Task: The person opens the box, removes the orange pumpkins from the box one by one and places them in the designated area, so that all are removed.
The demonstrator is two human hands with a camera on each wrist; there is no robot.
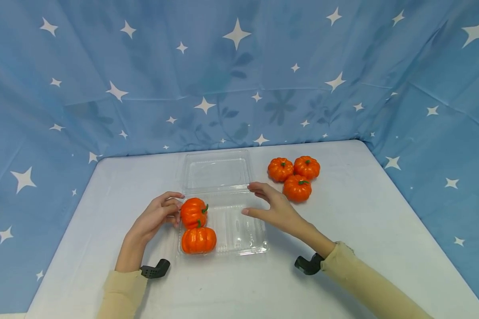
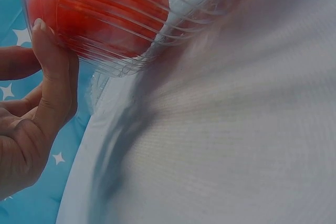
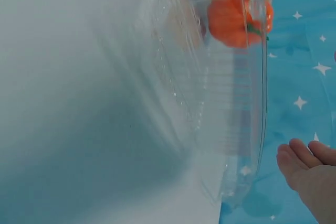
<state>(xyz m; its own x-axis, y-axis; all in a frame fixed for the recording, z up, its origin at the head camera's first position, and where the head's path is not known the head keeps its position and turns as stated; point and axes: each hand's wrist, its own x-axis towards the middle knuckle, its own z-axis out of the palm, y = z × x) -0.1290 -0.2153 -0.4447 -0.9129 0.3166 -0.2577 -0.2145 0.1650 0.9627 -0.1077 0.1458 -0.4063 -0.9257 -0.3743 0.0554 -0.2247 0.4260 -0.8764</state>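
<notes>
A clear plastic clamshell box (image 1: pixel 239 251) lies unfolded, its base nearer me and its lid (image 1: pixel 217 170) behind. Two small orange pumpkins with green stems sit in the left of the base, one (image 1: pixel 193 212) behind the other (image 1: pixel 198 240). My left hand (image 1: pixel 155 215) is at the base's left side, beside the rear pumpkin. In the left wrist view, its fingertips (image 2: pixel 41 27) rest against the ribbed clear wall. Over the base's right side, my right hand (image 1: pixel 277 210) holds nothing, thumb and fingers spread apart; the right wrist view shows its fingers (image 3: pixel 302 156) beyond the box rim.
Three more orange pumpkins, one at the left (image 1: pixel 280 169), one at the right (image 1: pixel 307 167) and one in front (image 1: pixel 297 188), cluster right of the lid. A white cloth covers the table (image 1: pixel 223 288). Behind it hangs a blue star-patterned curtain (image 1: pixel 223 79).
</notes>
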